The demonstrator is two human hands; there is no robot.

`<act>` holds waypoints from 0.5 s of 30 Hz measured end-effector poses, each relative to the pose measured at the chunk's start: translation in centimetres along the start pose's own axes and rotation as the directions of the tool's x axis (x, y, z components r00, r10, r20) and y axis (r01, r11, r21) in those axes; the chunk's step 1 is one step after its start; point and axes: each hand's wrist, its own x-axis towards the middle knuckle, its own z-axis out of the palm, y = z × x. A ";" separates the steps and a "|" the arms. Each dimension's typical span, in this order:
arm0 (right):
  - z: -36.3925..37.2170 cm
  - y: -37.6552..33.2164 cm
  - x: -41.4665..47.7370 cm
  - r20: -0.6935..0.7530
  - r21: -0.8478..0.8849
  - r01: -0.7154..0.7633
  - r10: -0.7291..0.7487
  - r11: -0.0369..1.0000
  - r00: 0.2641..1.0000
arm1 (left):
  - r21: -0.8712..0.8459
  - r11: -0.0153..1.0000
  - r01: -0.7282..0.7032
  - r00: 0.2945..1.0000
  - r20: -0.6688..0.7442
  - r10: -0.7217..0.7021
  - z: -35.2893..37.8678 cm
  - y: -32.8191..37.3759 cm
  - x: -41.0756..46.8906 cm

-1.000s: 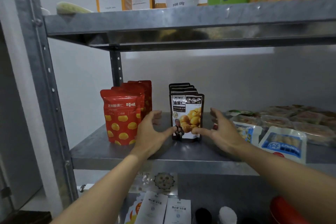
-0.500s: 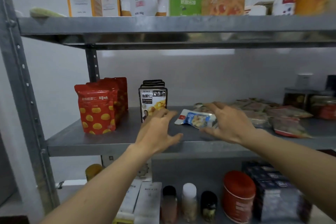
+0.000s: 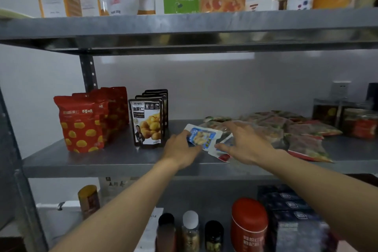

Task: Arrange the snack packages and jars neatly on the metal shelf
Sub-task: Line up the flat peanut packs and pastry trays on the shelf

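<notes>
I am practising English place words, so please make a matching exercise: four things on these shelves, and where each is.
1 red pouches
2 black pouches
3 blue packet
4 red tin

a under the middle shelf
b far left on the middle shelf
c held by the left hand
d just right of the red pouches

Pairs: 1-b, 2-d, 3-c, 4-a.

shelf (image 3: 102,161): standing pouches (image 3: 147,125) left | flat packets (image 3: 302,139) right | jars (image 3: 362,127) far right

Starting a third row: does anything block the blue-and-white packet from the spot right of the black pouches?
Nothing visible. The left hand holds the blue-and-white flat packet; bare grey metal shelf lies between it and the black chestnut pouches.
</notes>
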 end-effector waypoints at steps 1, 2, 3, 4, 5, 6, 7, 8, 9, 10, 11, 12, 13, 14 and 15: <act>0.1 0.2 0.8 0.005 0.007 -0.015 0.015 1.000 1.000 | -0.002 1.000 0.020 1.000 0.006 -0.020 0.4 0.0 0.8; 0.3 0.4 1.5 0.010 0.020 -0.025 0.025 0.999 1.000 | 0.011 0.999 0.036 0.999 0.014 -0.036 0.8 -0.2 1.6; 0.5 0.5 2.3 0.018 0.040 -0.029 0.028 0.999 0.999 | 0.039 0.998 0.052 0.998 0.028 -0.054 1.2 -0.3 2.5; 0.8 0.7 3.2 0.029 0.064 -0.030 0.028 0.998 0.999 | 0.076 0.995 0.069 0.996 0.045 -0.072 1.7 -0.5 3.4; 1.1 0.9 4.0 0.045 0.083 -0.037 0.034 0.996 0.998 | 0.116 0.990 0.084 0.994 0.057 -0.091 2.0 -0.7 4.2; 1.6 1.1 4.9 0.055 0.101 -0.047 0.042 0.994 0.998 | 0.147 0.984 0.097 0.993 0.053 -0.106 2.4 -0.8 5.0; 2.0 1.3 5.8 0.069 0.120 -0.064 0.056 0.991 0.996 | 0.158 0.981 0.111 0.992 0.042 -0.119 2.7 -0.8 5.5; 2.4 1.4 6.7 0.083 0.146 -0.079 0.067 0.986 0.994 | 0.151 0.981 0.123 0.991 0.028 -0.129 3.0 -0.7 6.0; 2.7 1.4 7.6 0.108 0.172 -0.098 0.080 0.980 0.991 | 0.131 0.982 0.135 0.990 0.013 -0.138 3.3 -0.7 6.4; 3.0 1.5 8.4 0.138 0.200 -0.113 0.086 0.973 0.987 | 0.102 0.984 0.149 0.989 0.000 -0.150 3.5 -0.7 6.8; 3.3 1.5 9.1 0.169 0.226 -0.132 0.094 0.965 0.981 | 0.056 0.985 0.162 0.987 -0.009 -0.162 3.7 -0.7 7.1; 3.6 1.5 9.7 0.177 0.251 -0.146 0.103 0.957 0.979 | -0.012 0.986 0.168 0.986 -0.023 -0.168 3.8 -0.8 7.3; 3.9 1.6 10.3 0.168 0.275 -0.163 0.119 0.948 0.978 | -0.113 0.980 0.165 0.985 -0.036 -0.170 3.9 -0.9 7.6; 4.2 1.7 10.9 0.155 0.303 -0.186 0.144 0.935 0.977 | -0.228 0.961 0.155 0.984 -0.050 -0.170 4.0 -0.9 7.9; 4.6 1.9 11.4 0.158 0.334 -0.217 0.172 0.917 0.972 | -0.331 0.932 0.147 0.982 -0.065 -0.177 4.2 -1.0 8.2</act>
